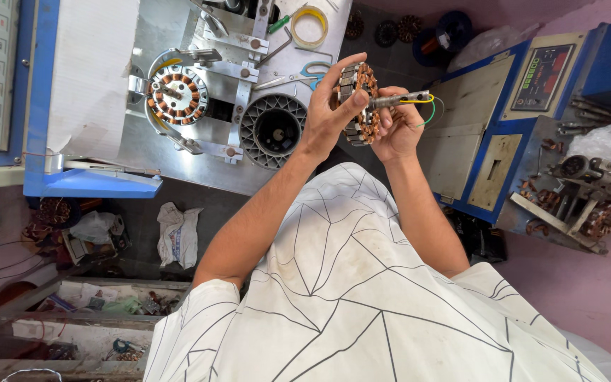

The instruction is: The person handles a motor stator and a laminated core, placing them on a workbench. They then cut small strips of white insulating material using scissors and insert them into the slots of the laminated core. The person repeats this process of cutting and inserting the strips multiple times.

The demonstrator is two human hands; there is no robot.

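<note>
You are gripping a copper-wound stator [359, 105] between both hands — left hand [327, 113] clasping its rim, right hand [397, 127] clamping its shaft — above the metal surface [143, 148], scissors [305, 74] just beyond your left hand.

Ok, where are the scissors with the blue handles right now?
In the head view, the scissors lie on the metal work table, just left of the left hand, above the empty ribbed housing and below the tape roll.

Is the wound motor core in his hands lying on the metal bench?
No: both hands, left hand and right hand, hold the motor core up in the air, off the bench.
</note>
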